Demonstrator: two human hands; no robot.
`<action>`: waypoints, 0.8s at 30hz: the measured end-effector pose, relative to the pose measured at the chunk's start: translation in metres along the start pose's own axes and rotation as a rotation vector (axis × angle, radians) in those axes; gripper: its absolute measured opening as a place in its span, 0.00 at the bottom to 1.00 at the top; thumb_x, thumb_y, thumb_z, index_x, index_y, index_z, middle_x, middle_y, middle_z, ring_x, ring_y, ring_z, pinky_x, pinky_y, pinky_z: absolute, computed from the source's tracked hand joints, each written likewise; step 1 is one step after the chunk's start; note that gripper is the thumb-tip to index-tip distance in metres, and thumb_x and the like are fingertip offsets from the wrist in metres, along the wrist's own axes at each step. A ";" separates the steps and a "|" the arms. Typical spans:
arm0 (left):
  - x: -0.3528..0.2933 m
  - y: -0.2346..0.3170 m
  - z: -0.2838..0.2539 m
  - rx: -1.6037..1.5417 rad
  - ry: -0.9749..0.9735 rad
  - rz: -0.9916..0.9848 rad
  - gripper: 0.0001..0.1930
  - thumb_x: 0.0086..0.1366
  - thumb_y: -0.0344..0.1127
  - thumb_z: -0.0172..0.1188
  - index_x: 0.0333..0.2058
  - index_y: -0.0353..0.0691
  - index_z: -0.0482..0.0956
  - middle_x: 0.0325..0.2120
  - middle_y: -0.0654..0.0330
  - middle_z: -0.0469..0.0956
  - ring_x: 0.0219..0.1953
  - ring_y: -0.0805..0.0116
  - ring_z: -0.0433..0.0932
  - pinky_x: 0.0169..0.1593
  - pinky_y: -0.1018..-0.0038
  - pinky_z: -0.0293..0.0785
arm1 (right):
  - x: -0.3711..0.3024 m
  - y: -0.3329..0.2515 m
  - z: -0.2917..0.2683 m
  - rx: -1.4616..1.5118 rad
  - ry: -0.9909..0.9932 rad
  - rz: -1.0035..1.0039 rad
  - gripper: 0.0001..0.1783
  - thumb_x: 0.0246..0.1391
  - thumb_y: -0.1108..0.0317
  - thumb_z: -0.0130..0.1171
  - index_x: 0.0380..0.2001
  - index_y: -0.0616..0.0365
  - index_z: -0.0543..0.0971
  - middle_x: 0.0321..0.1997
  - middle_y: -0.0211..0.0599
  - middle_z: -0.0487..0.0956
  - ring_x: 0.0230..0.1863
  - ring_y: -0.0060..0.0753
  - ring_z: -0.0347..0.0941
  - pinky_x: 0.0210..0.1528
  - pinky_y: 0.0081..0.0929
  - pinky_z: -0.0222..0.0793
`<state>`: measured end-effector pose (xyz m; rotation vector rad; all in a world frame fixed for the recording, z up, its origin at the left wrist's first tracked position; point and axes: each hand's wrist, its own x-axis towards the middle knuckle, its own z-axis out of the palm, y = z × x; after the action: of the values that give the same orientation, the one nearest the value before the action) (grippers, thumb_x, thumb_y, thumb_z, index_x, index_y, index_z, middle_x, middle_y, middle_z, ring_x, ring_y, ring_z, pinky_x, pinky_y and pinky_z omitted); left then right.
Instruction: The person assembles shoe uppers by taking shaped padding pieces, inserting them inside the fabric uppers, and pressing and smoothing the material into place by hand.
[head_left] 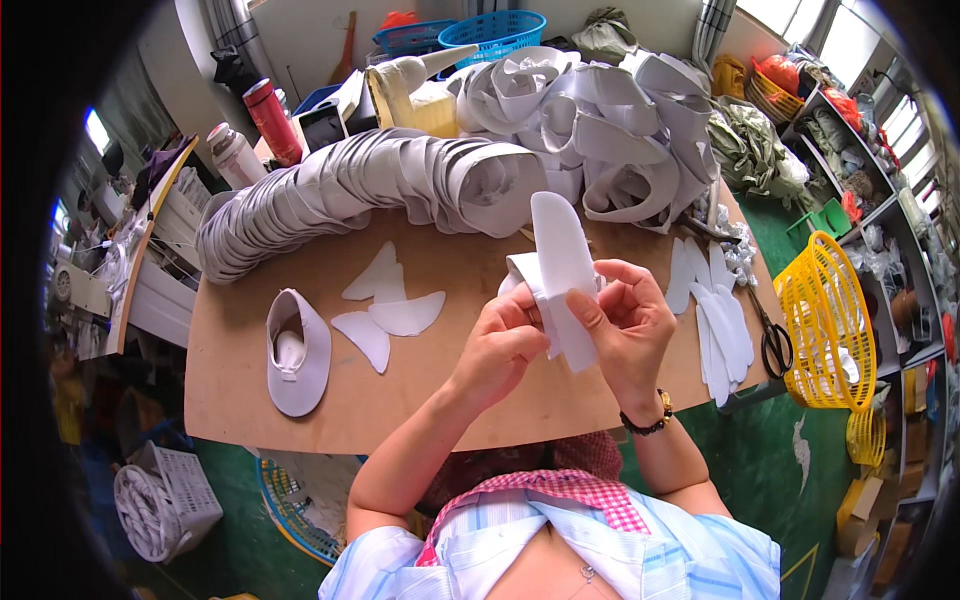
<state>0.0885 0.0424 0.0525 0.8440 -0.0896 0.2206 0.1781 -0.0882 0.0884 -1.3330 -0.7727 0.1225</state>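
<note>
Over the front middle of the table, my right hand [632, 318] pinches a long, flat white piece [562, 240] with a rounded top end, thumb across its front. Close beside it, my left hand [508, 338] has its fingers curled around a folded white piece [524, 270], partly hidden behind the long one. To the left lies a white shoe upper [302, 368] with an open top. Between it and my hands are several loose, curved white pieces [405, 314]. More long white strips [722, 330] lie at the right, next to black-handled scissors [774, 345].
A long nested row of white uppers [350, 185] curves across the back of the table [400, 410], beside a heap of more uppers [610, 130]. A red bottle [272, 122] stands behind. A yellow basket [825, 320] is by the right edge, a white basket [185, 500] on the floor.
</note>
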 end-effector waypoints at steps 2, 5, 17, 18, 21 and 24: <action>0.001 0.001 -0.001 -0.011 -0.052 0.001 0.23 0.57 0.27 0.51 0.53 0.29 0.68 0.47 0.55 0.75 0.48 0.70 0.75 0.52 0.75 0.69 | 0.001 0.002 0.000 -0.032 0.005 -0.010 0.19 0.51 0.69 0.68 0.45 0.62 0.75 0.23 0.27 0.76 0.23 0.14 0.73 0.24 0.12 0.69; 0.000 0.005 0.009 -0.148 0.008 -0.042 0.24 0.58 0.33 0.48 0.53 0.29 0.68 0.46 0.55 0.75 0.46 0.69 0.75 0.51 0.75 0.67 | 0.000 0.002 -0.002 -0.102 0.009 -0.026 0.19 0.51 0.68 0.68 0.45 0.62 0.75 0.22 0.27 0.76 0.23 0.13 0.72 0.24 0.12 0.68; -0.002 0.009 0.023 0.209 0.094 0.035 0.32 0.54 0.29 0.68 0.56 0.30 0.64 0.47 0.56 0.75 0.49 0.69 0.75 0.53 0.72 0.72 | 0.009 -0.004 0.001 -0.735 0.055 -0.379 0.29 0.45 0.60 0.72 0.47 0.58 0.70 0.34 0.36 0.68 0.34 0.32 0.64 0.38 0.29 0.64; -0.003 0.009 0.021 0.243 0.096 0.054 0.30 0.55 0.28 0.68 0.55 0.31 0.66 0.45 0.57 0.76 0.47 0.71 0.76 0.51 0.73 0.73 | 0.009 -0.006 0.003 -0.735 0.095 -0.367 0.32 0.44 0.59 0.72 0.48 0.58 0.68 0.39 0.38 0.65 0.39 0.35 0.61 0.43 0.32 0.62; -0.003 0.019 0.021 0.334 0.091 0.067 0.25 0.56 0.25 0.68 0.51 0.31 0.71 0.42 0.59 0.78 0.45 0.73 0.78 0.50 0.75 0.75 | 0.011 0.009 -0.005 -0.503 -0.002 -0.215 0.41 0.40 0.53 0.74 0.53 0.57 0.64 0.43 0.35 0.63 0.42 0.30 0.59 0.47 0.30 0.59; -0.012 0.028 0.019 0.430 0.098 0.069 0.20 0.55 0.22 0.67 0.48 0.30 0.74 0.39 0.59 0.79 0.44 0.73 0.78 0.50 0.75 0.75 | 0.024 0.005 -0.026 -0.025 -0.201 0.112 0.43 0.40 0.50 0.74 0.55 0.58 0.65 0.45 0.30 0.63 0.44 0.26 0.59 0.47 0.26 0.58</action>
<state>0.0709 0.0446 0.0839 1.2568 0.0228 0.3531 0.2127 -0.0959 0.0935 -1.4020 -0.8704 0.3404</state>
